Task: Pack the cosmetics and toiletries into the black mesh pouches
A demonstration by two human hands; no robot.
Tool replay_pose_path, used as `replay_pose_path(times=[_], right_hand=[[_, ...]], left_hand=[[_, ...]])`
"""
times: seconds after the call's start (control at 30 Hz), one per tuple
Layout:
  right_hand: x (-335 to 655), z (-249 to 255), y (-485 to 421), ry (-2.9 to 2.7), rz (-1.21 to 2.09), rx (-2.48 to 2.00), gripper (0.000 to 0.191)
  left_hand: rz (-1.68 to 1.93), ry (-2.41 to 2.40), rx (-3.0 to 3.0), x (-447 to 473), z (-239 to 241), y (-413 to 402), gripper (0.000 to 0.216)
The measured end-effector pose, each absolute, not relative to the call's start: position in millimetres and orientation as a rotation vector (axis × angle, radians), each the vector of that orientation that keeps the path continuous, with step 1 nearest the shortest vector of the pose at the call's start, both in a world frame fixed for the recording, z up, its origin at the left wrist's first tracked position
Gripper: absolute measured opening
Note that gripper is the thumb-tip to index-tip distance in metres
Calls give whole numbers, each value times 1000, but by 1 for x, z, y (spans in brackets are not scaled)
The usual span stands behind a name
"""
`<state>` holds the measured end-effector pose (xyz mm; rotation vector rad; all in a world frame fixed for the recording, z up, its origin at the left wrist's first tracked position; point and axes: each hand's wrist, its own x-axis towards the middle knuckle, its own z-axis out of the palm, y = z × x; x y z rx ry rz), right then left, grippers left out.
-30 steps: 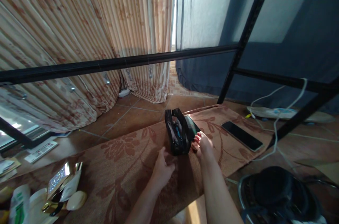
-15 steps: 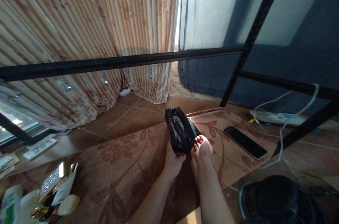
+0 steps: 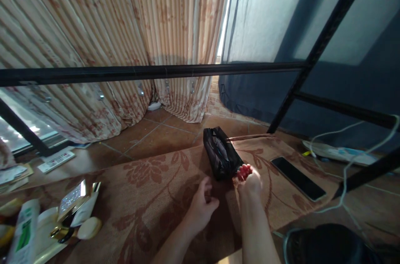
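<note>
Fingertips of the right hand are bunching together at the near corner of the black pouch, seemingly pinching it there. The left hand is hanging just short of the pouch at seven o'clock, fingers loosely curled and apart, holding nothing. The pouch is lying on the patterned mat at twelve o'clock from both hands, its mouth looking narrowed. Whether the zip is fully drawn I cannot tell, so the pouch work is reading as partway at most. A dark phone is lying at three o'clock, well apart. At eight o'clock a white bottle is showing a green label, but no writing anywhere is coming through legibly.
</note>
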<state>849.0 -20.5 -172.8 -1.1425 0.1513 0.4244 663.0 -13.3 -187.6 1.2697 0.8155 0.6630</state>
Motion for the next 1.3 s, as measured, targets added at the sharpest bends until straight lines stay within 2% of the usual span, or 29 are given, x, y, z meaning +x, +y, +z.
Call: replay_pose_path(times=[0.13,0.23,0.43,0.73,0.97,1.13,1.3], right_hand=[[841,-147,-30,72,318,-1101,14],[831,-123,-42,-22,225,-1082,14],[783,-89,-56,-248,187,-1089,15],[637,-103,-27,-703,472,-1314,34],[571,-105,-15,-1105,683,-1506,40],[550,-114,-13,-1641,701,-1561,35],[532,-133,-4,-1845,708,-1502,32]], left_hand=[[550,801,1275,609,-179,-15,48],[652,866,1291,576,-166,-10,33],[892,998,1260,531,-164,7,21],[953,1029,1300,477,-154,2,20],[1146,1146,1371,435,-139,15,19],[1271,1168,1397,410,-120,18,21],[1466,1146,1211,386,-109,25,17]])
